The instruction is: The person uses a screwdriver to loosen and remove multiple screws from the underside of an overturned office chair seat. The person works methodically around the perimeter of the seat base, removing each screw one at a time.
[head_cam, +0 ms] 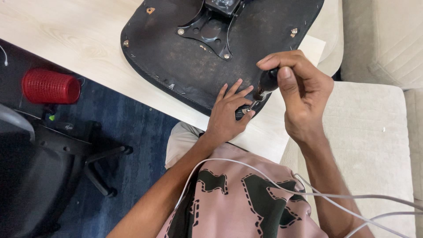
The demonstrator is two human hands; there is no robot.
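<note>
An upturned black chair seat lies on a pale wooden table, its metal bracket and bolts facing up. My right hand is closed around the black handle of a screwdriver, whose tip points down at the seat's near edge. My left hand rests flat on that edge, fingers spread, with the fingertips beside the screwdriver tip where a small screw sits.
A red mesh cylinder lies at the left by a black office chair base on a dark blue carpet. A beige sofa fills the right side. White cables run across my patterned pink shirt.
</note>
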